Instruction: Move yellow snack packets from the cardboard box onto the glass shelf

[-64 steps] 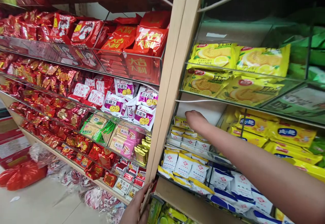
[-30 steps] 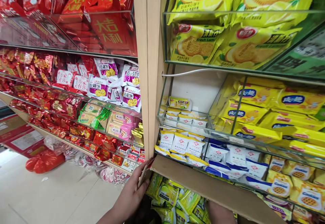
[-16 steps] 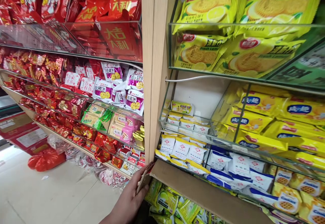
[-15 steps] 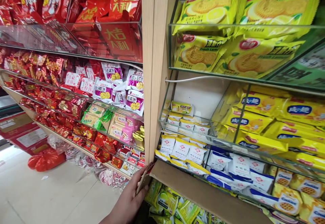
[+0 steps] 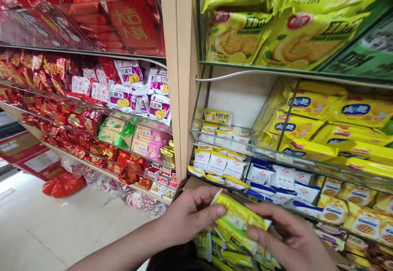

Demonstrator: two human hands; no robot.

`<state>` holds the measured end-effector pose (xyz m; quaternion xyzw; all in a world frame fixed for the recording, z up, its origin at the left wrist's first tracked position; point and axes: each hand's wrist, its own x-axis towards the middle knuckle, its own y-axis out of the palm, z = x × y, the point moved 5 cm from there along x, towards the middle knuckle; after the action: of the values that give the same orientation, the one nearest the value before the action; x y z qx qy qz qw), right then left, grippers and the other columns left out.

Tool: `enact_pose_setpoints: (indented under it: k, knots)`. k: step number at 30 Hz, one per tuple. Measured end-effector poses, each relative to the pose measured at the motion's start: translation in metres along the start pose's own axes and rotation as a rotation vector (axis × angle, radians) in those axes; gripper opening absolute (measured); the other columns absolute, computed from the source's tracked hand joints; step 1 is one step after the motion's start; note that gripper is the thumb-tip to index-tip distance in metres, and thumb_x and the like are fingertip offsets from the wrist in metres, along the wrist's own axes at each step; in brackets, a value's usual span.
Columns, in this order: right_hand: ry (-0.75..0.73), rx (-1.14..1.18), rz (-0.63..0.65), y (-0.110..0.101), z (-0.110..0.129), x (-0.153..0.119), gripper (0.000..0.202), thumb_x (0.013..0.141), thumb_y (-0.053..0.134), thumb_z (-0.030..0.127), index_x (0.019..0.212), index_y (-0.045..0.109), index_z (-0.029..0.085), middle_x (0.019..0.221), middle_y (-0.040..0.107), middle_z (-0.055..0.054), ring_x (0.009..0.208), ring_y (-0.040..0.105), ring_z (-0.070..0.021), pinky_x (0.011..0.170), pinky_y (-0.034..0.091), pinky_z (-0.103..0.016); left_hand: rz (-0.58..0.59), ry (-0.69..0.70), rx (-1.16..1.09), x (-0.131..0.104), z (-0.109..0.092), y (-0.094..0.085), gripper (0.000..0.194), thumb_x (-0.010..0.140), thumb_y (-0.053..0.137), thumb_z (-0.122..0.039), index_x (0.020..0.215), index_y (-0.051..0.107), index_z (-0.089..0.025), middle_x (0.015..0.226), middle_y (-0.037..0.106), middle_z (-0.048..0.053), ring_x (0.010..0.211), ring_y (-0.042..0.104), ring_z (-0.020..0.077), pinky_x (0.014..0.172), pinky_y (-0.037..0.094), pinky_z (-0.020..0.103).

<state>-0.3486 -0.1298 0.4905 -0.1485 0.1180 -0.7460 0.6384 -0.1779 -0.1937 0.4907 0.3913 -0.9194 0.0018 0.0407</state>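
From my end I see a yellow packet [image 5: 235, 218], perhaps with another beneath, at the lower middle of the frame. The left hand [image 5: 195, 213] is closed on its left end, the right hand [image 5: 287, 236] on its right. Loose packets [image 5: 235, 259] lie below. I judge it light, slick-wrapped and probably brittle inside, so I'd pinch the ends gently, sparing the middle.

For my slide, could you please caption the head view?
Left hand and right hand hold yellow snack packaging over similar packets.
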Motion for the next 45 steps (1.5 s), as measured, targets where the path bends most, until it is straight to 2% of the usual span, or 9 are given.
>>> enact_pose_setpoints:
  k: [7, 13, 15, 19, 25, 32, 37, 42, 45]
  knots:
    - [0.107, 0.345, -0.177, 0.015, -0.017, 0.018, 0.023, 0.063, 0.070, 0.038, 0.081, 0.072, 0.025, 0.075, 0.072, -0.001, 0.067, 0.062, -0.0143, 0.059, 0.050, -0.021, -0.213, -0.024, -0.355, 0.007, 0.017, -0.009, 0.028, 0.071, 0.068, -0.029, 0.097, 0.061, -0.019, 0.075, 0.068, -0.001, 0.065, 0.062, 0.0106, 0.052, 0.051, 0.017]
    - [-0.703, -0.202, -0.179, 0.013, 0.018, 0.010, 0.036, 0.074, 0.059, 0.009, 0.101, 0.064, 0.032, 0.095, 0.070, -0.001, 0.091, 0.061, -0.0191, 0.080, 0.051, -0.033, -0.208, 0.113, -0.429, 0.003, 0.014, -0.008, 0.027, 0.075, 0.064, -0.032, 0.100, 0.058, -0.023, 0.123, 0.053, 0.005, 0.107, 0.054, 0.0218, 0.086, 0.048, 0.033]
    - [-0.779, -0.313, -0.199, 0.018, 0.018, 0.008, 0.041, 0.074, 0.057, 0.006, 0.105, 0.061, 0.032, 0.102, 0.067, -0.003, 0.099, 0.058, -0.0208, 0.084, 0.049, -0.036, -0.217, 0.131, -0.385, 0.003, 0.013, -0.009, 0.028, 0.076, 0.063, -0.030, 0.102, 0.056, -0.022, 0.121, 0.053, 0.008, 0.108, 0.053, 0.0230, 0.090, 0.046, 0.036]
    - [-0.344, 0.083, -0.417, 0.022, -0.009, 0.014, 0.044, 0.074, 0.062, 0.025, 0.115, 0.048, 0.029, 0.123, 0.050, -0.012, 0.097, 0.057, -0.0245, 0.078, 0.052, -0.041, -0.401, 0.450, -0.080, 0.000, 0.003, -0.016, 0.037, 0.074, 0.062, -0.014, 0.106, 0.049, -0.028, 0.115, 0.053, 0.004, 0.112, 0.048, 0.0193, 0.096, 0.042, 0.035]
    - [0.084, 0.811, -0.030, 0.066, -0.010, 0.028, 0.053, 0.075, 0.060, 0.040, 0.119, 0.035, 0.025, 0.112, 0.060, -0.010, 0.098, 0.059, -0.0220, 0.084, 0.049, -0.038, -0.311, 0.707, 0.561, -0.011, -0.001, 0.004, 0.073, 0.069, 0.059, -0.002, 0.125, 0.027, -0.036, 0.133, 0.034, 0.005, 0.124, 0.034, 0.0254, 0.101, 0.036, 0.042]
    - [0.083, 0.584, -0.087, 0.041, 0.012, 0.030, 0.036, 0.066, 0.069, 0.036, 0.092, 0.050, 0.022, 0.079, 0.068, -0.003, 0.070, 0.064, -0.0172, 0.065, 0.053, -0.027, -0.353, 0.535, 0.368, -0.016, 0.007, -0.018, 0.057, 0.082, 0.044, -0.008, 0.128, 0.020, -0.033, 0.139, 0.026, 0.010, 0.123, 0.039, 0.0260, 0.095, 0.043, 0.043]
    - [-0.294, 0.275, -0.419, -0.017, 0.059, 0.057, 0.036, 0.063, 0.071, 0.032, 0.094, 0.055, 0.025, 0.090, 0.065, -0.002, 0.078, 0.063, -0.0165, 0.065, 0.054, -0.024, -0.541, 0.468, 0.800, -0.028, 0.014, -0.056, 0.042, 0.082, 0.046, -0.010, 0.118, 0.038, -0.030, 0.127, 0.040, 0.007, 0.123, 0.036, 0.0232, 0.100, 0.037, 0.040]
    - [-0.269, 0.200, -0.159, -0.007, 0.113, 0.122, 0.030, 0.066, 0.067, 0.029, 0.091, 0.055, 0.018, 0.090, 0.068, -0.006, 0.082, 0.064, -0.0207, 0.075, 0.052, -0.035, -0.483, 0.233, 0.988, -0.034, 0.050, -0.069, 0.041, 0.084, 0.042, -0.015, 0.122, 0.034, -0.029, 0.136, 0.030, 0.010, 0.128, 0.028, 0.0253, 0.102, 0.034, 0.044]
    - [-0.211, 0.013, -0.211, 0.001, 0.130, 0.157, 0.028, 0.066, 0.065, 0.022, 0.090, 0.052, 0.015, 0.093, 0.067, -0.007, 0.081, 0.064, -0.0196, 0.074, 0.051, -0.034, -0.438, 0.173, 0.977, -0.034, 0.069, -0.066, 0.049, 0.082, 0.040, -0.011, 0.126, 0.029, -0.029, 0.139, 0.025, 0.010, 0.130, 0.025, 0.0264, 0.103, 0.033, 0.047]
